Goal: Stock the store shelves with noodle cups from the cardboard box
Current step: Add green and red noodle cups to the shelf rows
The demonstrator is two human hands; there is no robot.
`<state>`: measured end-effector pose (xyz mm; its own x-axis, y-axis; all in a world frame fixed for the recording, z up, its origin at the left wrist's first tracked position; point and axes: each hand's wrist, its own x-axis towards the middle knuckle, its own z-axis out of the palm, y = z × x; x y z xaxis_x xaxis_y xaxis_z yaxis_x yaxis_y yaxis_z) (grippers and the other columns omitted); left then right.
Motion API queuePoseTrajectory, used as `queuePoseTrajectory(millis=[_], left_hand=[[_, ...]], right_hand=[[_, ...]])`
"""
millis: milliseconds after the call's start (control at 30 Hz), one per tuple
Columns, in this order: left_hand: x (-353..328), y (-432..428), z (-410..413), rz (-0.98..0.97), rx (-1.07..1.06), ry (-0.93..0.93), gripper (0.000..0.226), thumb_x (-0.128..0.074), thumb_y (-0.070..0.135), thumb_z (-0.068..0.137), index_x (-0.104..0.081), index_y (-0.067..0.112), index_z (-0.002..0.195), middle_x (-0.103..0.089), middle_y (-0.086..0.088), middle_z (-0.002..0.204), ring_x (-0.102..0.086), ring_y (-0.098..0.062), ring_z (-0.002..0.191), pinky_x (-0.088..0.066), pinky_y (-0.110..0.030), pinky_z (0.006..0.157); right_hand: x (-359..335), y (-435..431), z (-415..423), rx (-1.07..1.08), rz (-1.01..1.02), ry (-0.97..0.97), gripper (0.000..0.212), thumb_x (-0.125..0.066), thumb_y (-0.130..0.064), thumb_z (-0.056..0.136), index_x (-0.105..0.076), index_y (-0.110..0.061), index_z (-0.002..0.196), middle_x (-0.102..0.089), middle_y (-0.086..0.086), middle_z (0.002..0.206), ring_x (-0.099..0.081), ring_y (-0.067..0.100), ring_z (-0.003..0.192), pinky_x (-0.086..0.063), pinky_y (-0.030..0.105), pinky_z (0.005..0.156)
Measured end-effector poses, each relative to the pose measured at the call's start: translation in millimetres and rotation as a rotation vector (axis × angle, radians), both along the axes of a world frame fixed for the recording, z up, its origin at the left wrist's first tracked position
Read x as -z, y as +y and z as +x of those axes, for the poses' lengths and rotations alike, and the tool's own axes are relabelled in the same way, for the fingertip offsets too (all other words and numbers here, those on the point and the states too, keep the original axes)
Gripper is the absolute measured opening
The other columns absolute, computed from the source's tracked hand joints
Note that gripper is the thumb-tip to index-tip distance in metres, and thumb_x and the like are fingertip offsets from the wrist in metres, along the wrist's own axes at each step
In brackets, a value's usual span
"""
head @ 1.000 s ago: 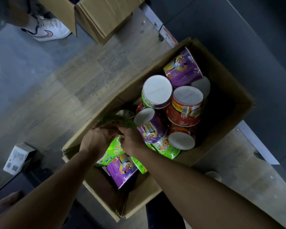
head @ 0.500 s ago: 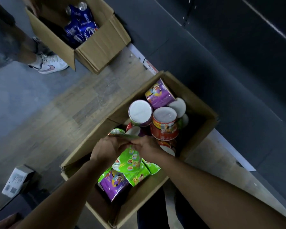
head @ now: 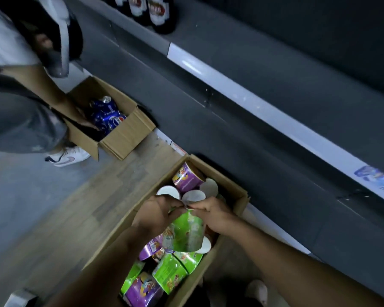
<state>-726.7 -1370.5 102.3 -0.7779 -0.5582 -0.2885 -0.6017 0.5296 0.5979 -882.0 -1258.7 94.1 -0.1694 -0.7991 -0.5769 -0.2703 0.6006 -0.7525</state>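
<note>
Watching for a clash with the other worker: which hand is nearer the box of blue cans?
Left. The left hand holds the green cup on the side facing the box of blue cans; the right hand holds its far side.

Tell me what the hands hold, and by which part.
Both the left hand and the right hand grip one green noodle cup at its upper end, fingers pinching the edge there, over the cardboard box.

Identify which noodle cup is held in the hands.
The green cup, gripped at its top by the left hand and right hand; the other cups lie loose in the box.
</note>
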Motion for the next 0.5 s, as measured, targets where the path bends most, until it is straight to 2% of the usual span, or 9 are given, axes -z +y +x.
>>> queuePoseTrajectory(millis=[33, 133, 233, 267, 333, 400, 500], left_hand=[[-9, 0, -6, -0.004, 0.015, 0.01, 0.05, -0.041, 0.065, 0.075, -0.075, 0.033, 0.093, -0.074, 0.004, 0.091, -0.068, -0.013, 0.082, -0.047, -0.021, 0.07], [-41, 1, -27, -0.017, 0.086, 0.023, 0.057, -0.036, 0.068, 0.075, -0.074, 0.032, 0.096, -0.074, 0.005, 0.094, -0.068, -0.012, 0.087, -0.047, -0.02, 0.076], [-77, 3, -48, -0.019, 0.14, 0.034, 0.066, -0.029, 0.07, 0.072, -0.073, 0.032, 0.102, -0.072, 0.008, 0.101, -0.066, -0.008, 0.094, -0.045, -0.017, 0.08], [-89, 3, -54, -0.021, 0.158, 0.042, 0.067, -0.027, 0.071, 0.072, -0.072, 0.032, 0.104, -0.072, 0.009, 0.103, -0.065, -0.007, 0.095, -0.042, -0.015, 0.08], [-111, 4, -67, -0.036, 0.205, 0.052, 0.068, -0.026, 0.072, 0.072, -0.07, 0.035, 0.109, -0.071, 0.01, 0.108, -0.064, -0.008, 0.099, -0.044, -0.018, 0.082], [-132, 4, -81, -0.056, 0.247, 0.057, 0.062, -0.032, 0.07, 0.077, -0.067, 0.036, 0.114, -0.068, 0.011, 0.114, -0.062, -0.008, 0.104, -0.045, -0.02, 0.086], [-162, 8, -104, -0.028, 0.249, 0.079, 0.048, -0.046, 0.059, 0.083, -0.069, 0.028, 0.111, -0.069, 0.01, 0.112, -0.063, -0.008, 0.103, -0.047, -0.024, 0.089]], right_hand=[[-12, 2, -6, 0.016, -0.008, -0.002, 0.024, -0.059, -0.015, 0.092, -0.069, -0.012, 0.114, -0.069, 0.004, 0.111, -0.059, 0.006, 0.102, -0.043, 0.003, 0.07], [-45, 8, -24, 0.044, -0.027, 0.038, 0.024, -0.061, -0.021, 0.091, -0.07, -0.018, 0.113, -0.069, -0.004, 0.11, -0.061, 0.006, 0.102, -0.047, 0.01, 0.081], [-81, 16, -42, 0.075, -0.042, 0.08, 0.026, -0.06, -0.018, 0.092, -0.068, -0.014, 0.116, -0.065, -0.01, 0.109, -0.057, 0.0, 0.1, -0.042, 0.001, 0.074], [-91, 18, -48, 0.091, -0.053, 0.094, 0.026, -0.061, -0.019, 0.091, -0.068, -0.015, 0.116, -0.065, -0.01, 0.111, -0.057, -0.001, 0.1, -0.043, 0.003, 0.077], [-113, 23, -61, 0.106, -0.081, 0.126, 0.025, -0.064, -0.023, 0.089, -0.07, -0.021, 0.113, -0.069, -0.007, 0.111, -0.061, -0.002, 0.097, -0.049, 0.015, 0.086], [-134, 29, -74, 0.123, -0.096, 0.143, 0.024, -0.065, -0.029, 0.085, -0.071, -0.028, 0.109, -0.072, -0.008, 0.105, -0.064, -0.001, 0.094, -0.053, 0.028, 0.09], [-171, 36, -93, 0.162, -0.148, 0.158, 0.023, -0.065, -0.025, 0.086, -0.072, -0.024, 0.108, -0.072, -0.006, 0.103, -0.066, 0.002, 0.094, -0.054, 0.032, 0.09]])
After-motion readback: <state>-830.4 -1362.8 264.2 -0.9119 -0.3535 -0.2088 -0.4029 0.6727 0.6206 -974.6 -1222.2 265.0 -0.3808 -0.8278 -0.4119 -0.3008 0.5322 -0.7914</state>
